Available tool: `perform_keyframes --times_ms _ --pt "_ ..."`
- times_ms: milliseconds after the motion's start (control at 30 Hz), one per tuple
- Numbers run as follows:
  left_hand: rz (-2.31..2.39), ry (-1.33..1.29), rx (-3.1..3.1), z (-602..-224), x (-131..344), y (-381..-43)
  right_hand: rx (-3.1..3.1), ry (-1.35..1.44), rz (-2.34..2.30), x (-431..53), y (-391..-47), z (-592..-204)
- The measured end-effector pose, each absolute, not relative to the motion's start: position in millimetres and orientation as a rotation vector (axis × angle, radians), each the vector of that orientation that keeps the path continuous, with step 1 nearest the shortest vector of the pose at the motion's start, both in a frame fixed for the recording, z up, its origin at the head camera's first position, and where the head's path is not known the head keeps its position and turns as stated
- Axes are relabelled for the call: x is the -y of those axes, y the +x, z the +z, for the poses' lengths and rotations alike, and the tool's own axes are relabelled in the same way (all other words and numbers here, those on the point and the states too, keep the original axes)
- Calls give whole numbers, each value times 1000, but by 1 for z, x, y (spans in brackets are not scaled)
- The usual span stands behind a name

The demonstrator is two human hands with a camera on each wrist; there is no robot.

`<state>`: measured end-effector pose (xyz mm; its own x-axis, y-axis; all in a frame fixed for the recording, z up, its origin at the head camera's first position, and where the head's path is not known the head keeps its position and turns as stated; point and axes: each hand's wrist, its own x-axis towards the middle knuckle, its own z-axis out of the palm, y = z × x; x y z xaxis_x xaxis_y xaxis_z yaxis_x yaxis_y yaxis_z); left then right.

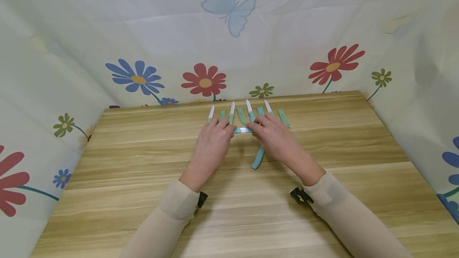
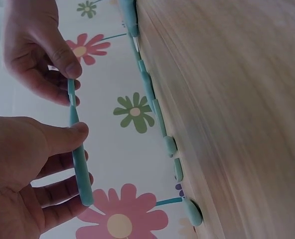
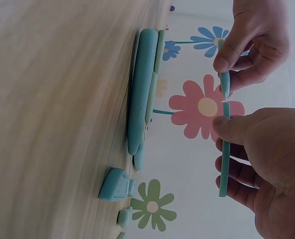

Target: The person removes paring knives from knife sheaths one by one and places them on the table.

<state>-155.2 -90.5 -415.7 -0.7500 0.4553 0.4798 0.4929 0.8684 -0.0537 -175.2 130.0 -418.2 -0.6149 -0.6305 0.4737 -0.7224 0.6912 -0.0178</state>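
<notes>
My left hand (image 1: 214,140) pinches the teal handle (image 2: 81,172) of a small paring knife between thumb and fingers. In my right hand (image 1: 277,136), thumb and fingers hold a slim teal blade sheath (image 3: 225,169) end to end with that knife. A short stretch of pale blade (image 1: 244,129) shows between the two hands in the head view. Both pieces are held up off the table, as the wrist views show. Below the right hand lies a teal handle (image 1: 257,159), its upper end hidden by that hand.
Behind the hands, several paring knives (image 1: 232,110) with pale blades pointing away lie in a row, alternating with green and teal sheaths (image 1: 283,118). They rest near the back of the wood-grain table (image 1: 143,162). A flower-printed cloth (image 1: 279,51) surrounds its back and sides.
</notes>
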Motion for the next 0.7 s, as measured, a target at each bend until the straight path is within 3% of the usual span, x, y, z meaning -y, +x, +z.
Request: perform_keyframes --times_ms 700 --pt "-127 -660 2558 -415 93 -155 2499 1024 311 -134 -177 -418"
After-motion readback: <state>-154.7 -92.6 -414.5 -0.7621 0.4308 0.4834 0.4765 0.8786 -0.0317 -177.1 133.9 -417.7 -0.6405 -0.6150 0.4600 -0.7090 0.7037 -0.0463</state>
